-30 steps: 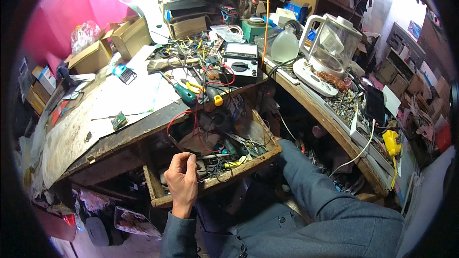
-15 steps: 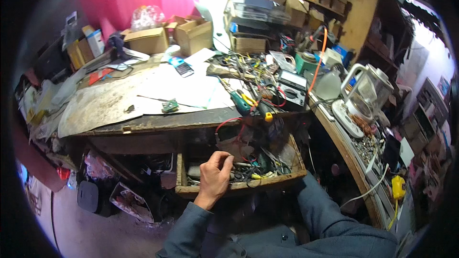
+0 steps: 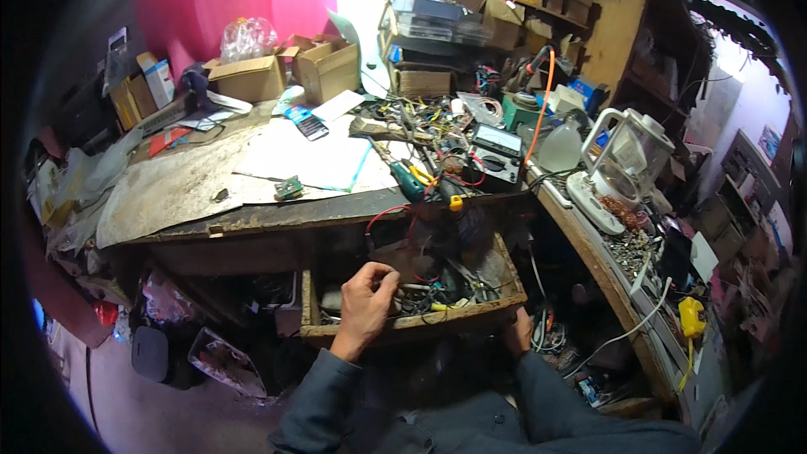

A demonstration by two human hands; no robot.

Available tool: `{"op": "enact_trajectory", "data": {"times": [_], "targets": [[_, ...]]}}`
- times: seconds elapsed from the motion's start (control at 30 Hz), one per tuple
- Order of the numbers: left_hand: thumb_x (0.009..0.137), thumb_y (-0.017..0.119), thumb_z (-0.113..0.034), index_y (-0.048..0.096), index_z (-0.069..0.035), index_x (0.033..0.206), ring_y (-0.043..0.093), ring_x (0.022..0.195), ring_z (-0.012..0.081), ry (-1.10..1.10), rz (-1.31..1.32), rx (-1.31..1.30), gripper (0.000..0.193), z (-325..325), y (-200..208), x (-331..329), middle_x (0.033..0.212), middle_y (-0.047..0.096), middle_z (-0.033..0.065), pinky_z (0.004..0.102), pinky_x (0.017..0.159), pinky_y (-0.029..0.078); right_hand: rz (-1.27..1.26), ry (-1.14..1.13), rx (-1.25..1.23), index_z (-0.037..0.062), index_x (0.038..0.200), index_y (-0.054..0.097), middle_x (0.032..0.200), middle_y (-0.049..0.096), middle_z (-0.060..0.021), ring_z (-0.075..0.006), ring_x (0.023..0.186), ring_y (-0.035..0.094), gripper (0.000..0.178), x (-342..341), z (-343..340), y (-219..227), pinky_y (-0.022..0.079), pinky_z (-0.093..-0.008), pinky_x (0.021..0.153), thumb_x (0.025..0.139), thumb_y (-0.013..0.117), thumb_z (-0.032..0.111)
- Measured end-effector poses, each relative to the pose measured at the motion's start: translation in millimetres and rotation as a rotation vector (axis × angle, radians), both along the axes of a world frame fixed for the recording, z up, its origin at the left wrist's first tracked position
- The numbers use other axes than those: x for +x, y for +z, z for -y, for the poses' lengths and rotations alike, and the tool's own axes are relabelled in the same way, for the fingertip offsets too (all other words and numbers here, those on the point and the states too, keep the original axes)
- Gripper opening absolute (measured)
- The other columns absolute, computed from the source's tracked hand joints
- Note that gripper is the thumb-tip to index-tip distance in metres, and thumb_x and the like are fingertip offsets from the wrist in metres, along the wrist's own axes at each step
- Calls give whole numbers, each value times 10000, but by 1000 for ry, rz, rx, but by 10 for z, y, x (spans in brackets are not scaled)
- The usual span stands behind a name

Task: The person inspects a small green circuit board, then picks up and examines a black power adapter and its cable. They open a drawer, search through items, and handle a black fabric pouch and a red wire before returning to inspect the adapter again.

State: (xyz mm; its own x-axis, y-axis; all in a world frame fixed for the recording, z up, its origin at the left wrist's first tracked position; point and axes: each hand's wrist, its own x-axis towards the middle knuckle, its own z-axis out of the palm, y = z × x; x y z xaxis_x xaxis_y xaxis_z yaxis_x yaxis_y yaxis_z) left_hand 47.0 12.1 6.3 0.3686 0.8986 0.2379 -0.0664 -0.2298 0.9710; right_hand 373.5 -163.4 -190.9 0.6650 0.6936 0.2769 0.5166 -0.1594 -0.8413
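Note:
My left hand (image 3: 367, 307) is over the front edge of an open wooden drawer (image 3: 412, 325), its fingers curled in and closed. Whatever they may hold is hidden. Inside the drawer lie tangled cables (image 3: 458, 292), a yellow-handled piece (image 3: 444, 307) and other small tools. My right hand (image 3: 519, 332) is just below the drawer's right front corner, close against it or touching it. Its fingers are too dark and covered to read. A red wire (image 3: 382, 217) loops down from the bench toward the drawer.
Above the drawer, the workbench (image 3: 185, 229) bears white paper, a small green circuit board (image 3: 288, 188), green-handled pliers (image 3: 408, 182) and a multimeter (image 3: 496, 151). On the right side bench stand a blender jug (image 3: 630, 151) and a yellow plug (image 3: 692, 317). Cardboard boxes (image 3: 328, 71) line the back.
My right hand, hidden before, now shows at the drawer's right front corner, its forearm drawn back. My left hand keeps its curled pose over the drawer front. The view has shifted slightly.

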Motion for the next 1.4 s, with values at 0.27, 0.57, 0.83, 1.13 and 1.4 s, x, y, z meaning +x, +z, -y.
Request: {"op": "enact_trajectory", "data": {"times": [0.27,0.57,0.83,1.13,1.4], "targets": [[1002,611,-133,629,-6,989,595,703,101,-40,245,-109,129,-18,-9,-26,795,633,41,261,658,484,161,-66,147,35,1157,590,987,703,-166,-299,871,695,483,-344,783,295,553,-398,780,772,836,193],[1046,536,-197,537,-73,1074,411,499,94,-67,580,-335,127,-144,102,-170,650,398,-25,273,501,437,86,318,324,14,1266,577,1075,663,-101,-189,997,638,477,-1352,194,2514,495,-307,902,824,731,105],[1006,648,-238,651,-61,1099,360,468,4,5,575,-330,200,-281,56,-537,682,541,-45,187,396,243,-567,767,206,44,1255,616,957,652,0,-42,780,587,401,-1867,-1205,2332,491,-202,667,867,698,-15],[1075,516,-242,660,-46,1178,403,544,-20,-83,379,-279,264,-300,-61,-528,820,599,-66,156,464,307,-679,929,102,32,1263,617,953,638,9,-54,766,568,407,-2125,-1481,2062,485,-228,629,904,733,187],[1069,517,-330,647,-45,1190,350,424,-6,-20,317,-328,336,-279,13,-512,667,574,-68,173,385,259,-769,883,196,25,1284,623,1021,647,2,-70,866,583,346,-2096,-1449,2042,503,-240,727,968,651,163]]}}
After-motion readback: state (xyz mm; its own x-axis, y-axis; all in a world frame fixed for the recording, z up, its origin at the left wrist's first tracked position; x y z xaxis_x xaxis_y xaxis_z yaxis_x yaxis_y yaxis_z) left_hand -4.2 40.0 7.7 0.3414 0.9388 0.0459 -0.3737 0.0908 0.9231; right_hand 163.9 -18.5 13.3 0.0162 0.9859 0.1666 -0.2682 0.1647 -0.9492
